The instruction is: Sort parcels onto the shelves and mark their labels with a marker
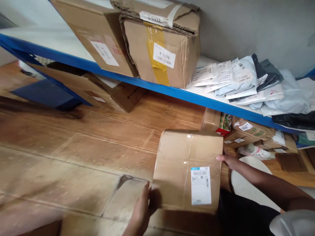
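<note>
The carton is plain tan, its white label printed in black with a light-blue strip. The shelf shows a bright blue edge, and yellow tape bands a brown box. The floor is orange-brown, wood-grained.

Soft, even light, with blur toward the left

Moderate, diffuse light covers the scene, its source out of view. The floor looks palest near and left, and smears with motion blur toward the left edge. Small glints sit on the clear tape of the held carton, whose near side falls into brown shadow. Light drops beneath the blue shelf edge. On the far yellow-taped box, the number on the white label is legible; fine print on the carton's shipping label is too soft to read. The far wall is dull grey.
</note>
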A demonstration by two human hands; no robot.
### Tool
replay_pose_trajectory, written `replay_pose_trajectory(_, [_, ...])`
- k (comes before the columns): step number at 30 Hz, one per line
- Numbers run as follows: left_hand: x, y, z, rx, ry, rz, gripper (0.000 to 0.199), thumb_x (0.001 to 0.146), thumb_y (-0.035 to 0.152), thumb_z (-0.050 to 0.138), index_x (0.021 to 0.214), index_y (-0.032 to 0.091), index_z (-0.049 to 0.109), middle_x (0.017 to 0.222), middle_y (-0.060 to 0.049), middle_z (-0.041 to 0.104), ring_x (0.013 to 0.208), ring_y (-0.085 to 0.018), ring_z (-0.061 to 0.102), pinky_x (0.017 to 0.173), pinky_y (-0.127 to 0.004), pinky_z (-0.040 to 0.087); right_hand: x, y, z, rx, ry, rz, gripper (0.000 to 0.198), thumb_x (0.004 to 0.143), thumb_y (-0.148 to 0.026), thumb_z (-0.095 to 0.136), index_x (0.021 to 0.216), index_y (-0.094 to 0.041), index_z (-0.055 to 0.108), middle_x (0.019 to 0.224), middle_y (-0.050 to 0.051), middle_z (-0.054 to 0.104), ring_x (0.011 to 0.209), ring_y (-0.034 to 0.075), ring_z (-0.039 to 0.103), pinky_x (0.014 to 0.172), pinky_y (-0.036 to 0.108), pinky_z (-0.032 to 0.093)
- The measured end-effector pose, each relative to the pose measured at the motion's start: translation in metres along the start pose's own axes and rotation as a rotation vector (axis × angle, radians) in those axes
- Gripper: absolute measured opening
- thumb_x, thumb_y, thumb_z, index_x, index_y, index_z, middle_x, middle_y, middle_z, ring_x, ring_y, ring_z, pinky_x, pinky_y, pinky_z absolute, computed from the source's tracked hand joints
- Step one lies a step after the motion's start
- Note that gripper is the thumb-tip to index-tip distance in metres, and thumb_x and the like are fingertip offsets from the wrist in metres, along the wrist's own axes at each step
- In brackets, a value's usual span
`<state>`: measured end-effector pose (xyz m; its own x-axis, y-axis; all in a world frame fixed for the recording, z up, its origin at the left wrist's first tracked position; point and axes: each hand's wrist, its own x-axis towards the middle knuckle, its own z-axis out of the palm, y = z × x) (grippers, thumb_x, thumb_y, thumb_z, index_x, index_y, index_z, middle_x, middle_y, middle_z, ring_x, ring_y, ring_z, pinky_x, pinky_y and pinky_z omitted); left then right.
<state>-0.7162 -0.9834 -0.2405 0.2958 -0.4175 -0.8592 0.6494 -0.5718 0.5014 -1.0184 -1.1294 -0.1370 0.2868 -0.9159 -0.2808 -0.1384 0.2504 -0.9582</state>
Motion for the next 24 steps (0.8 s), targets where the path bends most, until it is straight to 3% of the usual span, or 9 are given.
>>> replay_pose_trajectory(3, [-0.011,0.040,0.029,-0.043,-0.091,0.115,0.039,0.073,0.054,0.068,0.087,0.018,0.069,0.094,-0.008,0.069,0.079,-0.020,0.063,0.061,-0.029,0.053,0.020,-0.024,-0.020,0.014,0.134,-0.048,0.065,0.049,-0.032,0.079,0.113,-0.026,0.068,0.107,0.005,0.079,0.117,0.034,0.067,0.106,0.048,0.050])
replay_pose_trajectory(6, [-0.024,0.079,0.055,-0.010,-0.093,0.224,0.042,0.065,0.053,0.071,0.086,0.016,0.073,0.085,-0.007,0.069,0.077,-0.020,0.063,0.063,-0.029,0.054,0.040,-0.035,-0.037,0.067,0.230,-0.025,0.061,0.050,-0.036,0.074,0.110,-0.024,0.068,0.109,0.006,0.079,0.120,0.034,0.066,0.104,0.047,0.052])
replay_pose_trajectory(10, [-0.040,0.114,0.077,0.123,-0.212,0.403,0.045,0.052,0.054,0.076,0.079,0.018,0.077,0.094,-0.011,0.077,0.105,-0.031,0.067,0.099,-0.040,0.053,0.061,-0.032,-0.048,0.161,0.308,0.097,0.054,0.055,-0.043,0.068,0.104,-0.022,0.067,0.106,0.010,0.079,0.117,0.035,0.068,0.103,0.048,0.054])
replay_pose_trajectory(13, [-0.049,0.122,0.080,0.136,-0.207,0.521,0.049,0.050,0.051,0.079,0.087,0.019,0.079,0.110,-0.011,0.079,0.121,-0.036,0.064,0.114,-0.045,0.044,0.066,-0.026,-0.048,0.211,0.301,0.105,0.056,0.057,-0.046,0.068,0.108,-0.022,0.067,0.107,0.010,0.079,0.115,0.035,0.068,0.102,0.047,0.055])
replay_pose_trajectory(16, [-0.061,0.122,0.078,0.060,-0.156,0.588,0.056,0.057,0.048,0.079,0.105,0.021,0.079,0.119,-0.007,0.077,0.126,-0.035,0.062,0.115,-0.046,0.044,0.066,-0.029,-0.046,0.207,0.258,0.095,0.060,0.064,-0.055,0.064,0.113,-0.021,0.068,0.108,0.010,0.079,0.115,0.035,0.069,0.101,0.047,0.055])
replay_pose_trajectory(19, [-0.080,0.122,0.080,0.081,-0.147,0.695,0.050,0.064,0.046,0.077,0.108,0.024,0.079,0.121,-0.004,0.076,0.135,-0.033,0.056,0.118,-0.042,0.043,0.067,-0.048,-0.045,0.208,0.264,0.104,0.065,0.071,-0.065,0.058,0.117,-0.020,0.068,0.109,0.010,0.079,0.116,0.035,0.068,0.102,0.049,0.055])
replay_pose_trajectory(22, [-0.096,0.120,0.092,0.105,-0.209,0.777,0.046,0.065,0.039,0.076,0.108,0.024,0.080,0.127,-0.005,0.074,0.142,-0.032,0.049,0.120,-0.041,0.040,0.067,-0.063,-0.049,0.212,0.303,0.095,0.072,0.076,-0.075,0.050,0.120,-0.021,0.067,0.109,0.010,0.078,0.116,0.036,0.068,0.102,0.051,0.054])
replay_pose_trajectory(24, [-0.099,0.119,0.105,0.119,-0.269,0.810,0.049,0.065,0.034,0.074,0.113,0.022,0.079,0.130,-0.007,0.072,0.141,-0.032,0.050,0.121,-0.041,0.039,0.060,-0.055,-0.054,0.198,0.293,0.089,0.077,0.078,-0.083,0.045,0.120,-0.023,0.067,0.112,0.010,0.078,0.118,0.035,0.067,0.103,0.053,0.053])
